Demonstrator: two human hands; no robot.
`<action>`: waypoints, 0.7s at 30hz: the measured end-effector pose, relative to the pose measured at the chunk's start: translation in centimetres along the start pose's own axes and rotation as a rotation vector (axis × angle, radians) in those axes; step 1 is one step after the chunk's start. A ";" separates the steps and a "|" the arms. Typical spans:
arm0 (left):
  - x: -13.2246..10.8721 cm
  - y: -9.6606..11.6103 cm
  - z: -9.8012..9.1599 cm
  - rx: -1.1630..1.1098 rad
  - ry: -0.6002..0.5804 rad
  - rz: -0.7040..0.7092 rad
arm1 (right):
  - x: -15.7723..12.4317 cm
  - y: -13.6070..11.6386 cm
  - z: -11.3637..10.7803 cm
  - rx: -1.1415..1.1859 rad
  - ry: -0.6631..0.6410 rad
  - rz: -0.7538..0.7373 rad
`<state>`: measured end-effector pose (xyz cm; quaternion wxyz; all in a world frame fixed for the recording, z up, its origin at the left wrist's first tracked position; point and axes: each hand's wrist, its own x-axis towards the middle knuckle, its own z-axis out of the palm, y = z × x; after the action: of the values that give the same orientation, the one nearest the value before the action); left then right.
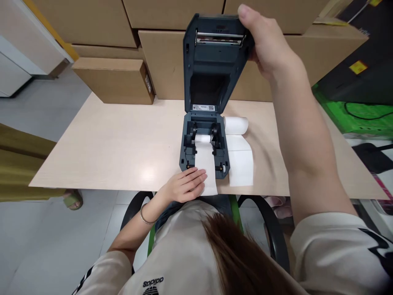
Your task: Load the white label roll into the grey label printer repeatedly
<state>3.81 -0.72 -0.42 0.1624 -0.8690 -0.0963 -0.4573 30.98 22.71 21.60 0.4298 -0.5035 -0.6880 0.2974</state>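
Observation:
A dark label printer [184,143] stands on the table with its lid [211,61] swung up. My right hand [264,41] grips the upper right corner of that lid, thumb on its top edge. Inside the printer body sits a white label roll [202,139], and its paper strip [206,159] runs out over the front and past the table edge. My left hand [187,184] lies flat at the printer's front, fingers stretched over the strip. Beside the printer, on the right, is a second white roll [236,125] with a length of labels [241,164] unrolled toward me.
Cardboard boxes [166,61] are stacked along the back of the table [123,143]. A smaller flat box [113,82] stands at the back left. At the right are a black case [368,53] and a green crate [353,119]. Chair armrests [267,221] are below the table edge.

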 end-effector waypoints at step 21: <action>3.3 -10.1 2.6 -0.810 -0.141 -1.629 | -12.3 3.2 10.4 -1.089 -0.723 -0.437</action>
<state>4.43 9.63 2.85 -0.5345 -0.5487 -0.5221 -0.3752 24.65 12.32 10.64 -0.0906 -0.3667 -0.9253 -0.0347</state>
